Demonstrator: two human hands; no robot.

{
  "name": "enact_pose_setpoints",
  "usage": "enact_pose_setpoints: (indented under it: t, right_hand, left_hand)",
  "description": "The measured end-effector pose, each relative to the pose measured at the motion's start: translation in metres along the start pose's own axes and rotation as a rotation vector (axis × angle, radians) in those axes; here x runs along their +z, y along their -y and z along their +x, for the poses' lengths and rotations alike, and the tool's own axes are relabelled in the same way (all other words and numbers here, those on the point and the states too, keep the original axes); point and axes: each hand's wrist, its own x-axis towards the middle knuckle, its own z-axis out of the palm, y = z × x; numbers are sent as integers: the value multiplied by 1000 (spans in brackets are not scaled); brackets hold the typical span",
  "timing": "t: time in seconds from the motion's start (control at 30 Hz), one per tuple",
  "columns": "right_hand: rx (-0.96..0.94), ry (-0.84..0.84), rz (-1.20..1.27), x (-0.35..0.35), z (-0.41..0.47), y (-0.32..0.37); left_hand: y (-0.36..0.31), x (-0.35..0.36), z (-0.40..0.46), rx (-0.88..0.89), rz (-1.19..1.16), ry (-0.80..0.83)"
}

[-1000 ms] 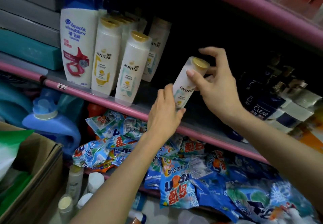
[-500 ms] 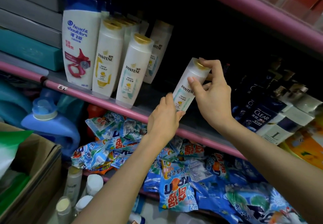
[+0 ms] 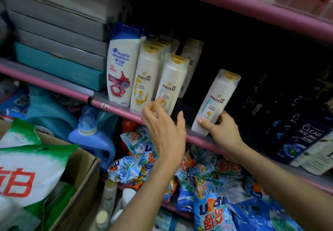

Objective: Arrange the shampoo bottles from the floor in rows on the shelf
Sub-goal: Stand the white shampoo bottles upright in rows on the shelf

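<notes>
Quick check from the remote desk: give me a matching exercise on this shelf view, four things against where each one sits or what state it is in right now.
Things:
1. Pantene bottle
2. head & shoulders bottle
3. left hand
4. blue detergent jug

Places or states:
A. below the pink shelf edge, beside a cardboard box
B. fingers relaxed, holding nothing, in front of the standing bottles
C. held low on its body by the right hand, base at the shelf front
D. leftmost standing bottle, next to the teal box

Pairs: 1-C, 2-D, 3-B, 4-A
</notes>
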Motion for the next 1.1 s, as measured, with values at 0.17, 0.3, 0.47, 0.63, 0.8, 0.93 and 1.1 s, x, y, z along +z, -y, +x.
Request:
enact_pose_setpoints:
  t: [0.17, 0.3, 0.47, 0.63, 0.8, 0.93, 1.1]
  right_hand:
    - [-31, 54, 32, 35, 20, 6]
    - [-32, 127, 85, 57, 37, 11]
    - [-30, 158, 112, 77, 47, 16]
    - [-32, 212, 116, 88, 60, 20]
    - [11, 232, 211, 97, 65, 18]
    - [-2, 250, 278, 99, 62, 15]
    - [-16, 270, 314, 98, 61, 16]
  left_hand:
    - [14, -1, 10, -44, 119, -3]
    - [20, 6, 11, -51, 179, 4]
    - [29, 14, 16, -65, 245, -10]
    - [31, 22, 22, -48, 333, -32]
    - [33, 23, 23, -57, 350, -25]
    - [36, 24, 23, -17, 352, -23]
    - [36, 22, 23, -22, 360, -14]
